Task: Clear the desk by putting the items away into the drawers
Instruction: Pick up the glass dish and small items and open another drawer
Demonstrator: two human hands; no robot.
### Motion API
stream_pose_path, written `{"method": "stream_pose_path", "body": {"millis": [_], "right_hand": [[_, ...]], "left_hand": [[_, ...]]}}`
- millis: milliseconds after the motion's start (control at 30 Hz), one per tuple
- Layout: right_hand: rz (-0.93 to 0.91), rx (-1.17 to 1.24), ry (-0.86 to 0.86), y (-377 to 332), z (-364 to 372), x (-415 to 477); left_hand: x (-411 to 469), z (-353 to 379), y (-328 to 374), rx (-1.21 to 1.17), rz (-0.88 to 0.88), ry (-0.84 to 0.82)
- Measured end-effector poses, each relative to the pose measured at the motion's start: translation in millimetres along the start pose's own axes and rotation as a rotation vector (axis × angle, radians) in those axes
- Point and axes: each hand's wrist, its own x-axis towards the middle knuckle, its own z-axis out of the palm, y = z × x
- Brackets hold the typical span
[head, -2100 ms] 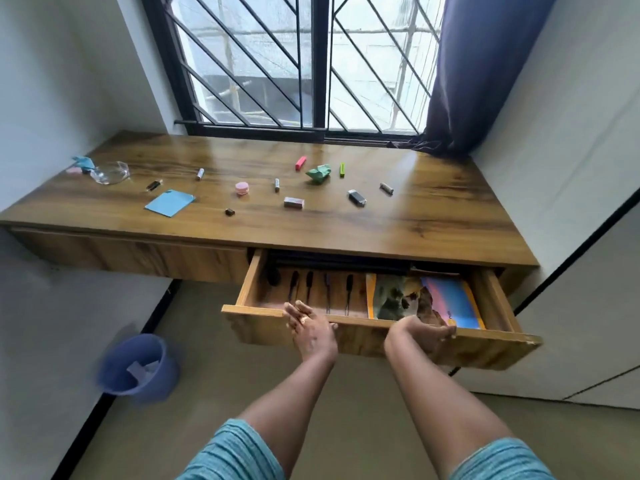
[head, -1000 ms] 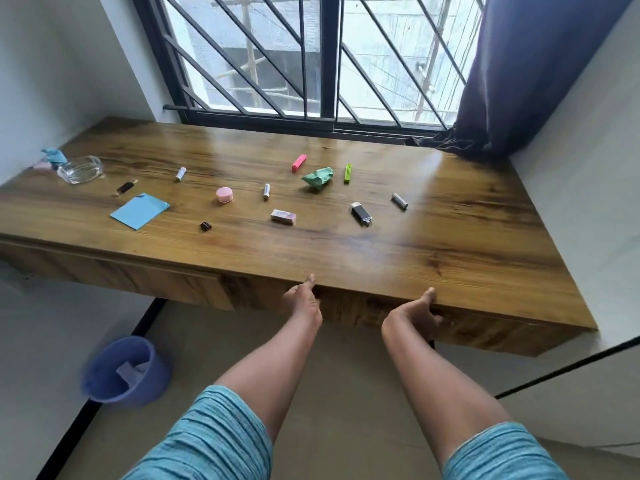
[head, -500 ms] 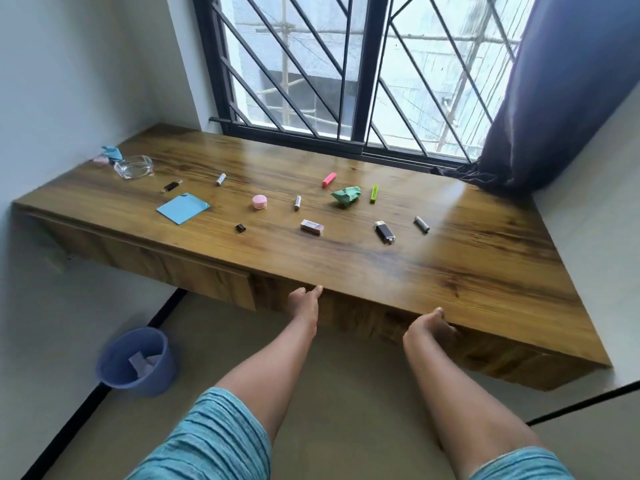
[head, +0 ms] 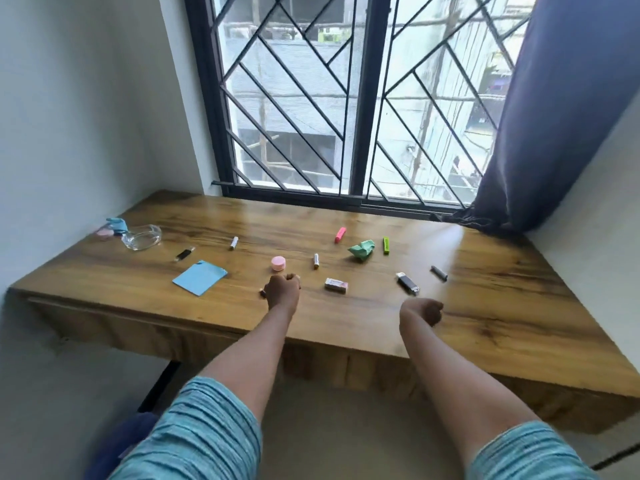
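Gleaming woodgrain desk, 2 hands — curled

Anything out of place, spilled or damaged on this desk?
Nothing looks spilled or broken. The one oddity is the crumpled green paper, lying among small stationery items strewn across the desk; it looks more like litter than something to keep. The glass dish stands upright near the left end.

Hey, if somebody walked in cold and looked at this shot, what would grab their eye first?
Probably the big window with its black diagonal grille, behind the wooden desk. Next, the small bright items scattered across the desk, like the blue paper front left and the crumpled green paper near the middle. Then the left hand and right hand, fingers curled, above the desk's front part.
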Motion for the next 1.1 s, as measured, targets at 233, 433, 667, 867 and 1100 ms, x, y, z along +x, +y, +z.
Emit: {"method": "stream_pose_path", "body": {"millis": [233,433,667,867,1100], "right_hand": [[-0.231,-0.397,-0.005,-3,15,22],[-0.380,-0.598,0.004,-12,29,75],[-0.456,-0.693,0.007,-40,46,155],[-0.588,-1.094,-0.095,-46,60,189],[-0.595,-0.979,-0.056,-71,94,184]], "left_hand": [[55,15,18,0.226,0.019,-0.109],[91,66,24,0.454,0.022,-0.265],[133,117,41,0.676,-0.024,-0.267],[153,141,43,0.810,-0.058,-0.201],[163,141,52,0.664,-0.097,-0.168]]}}
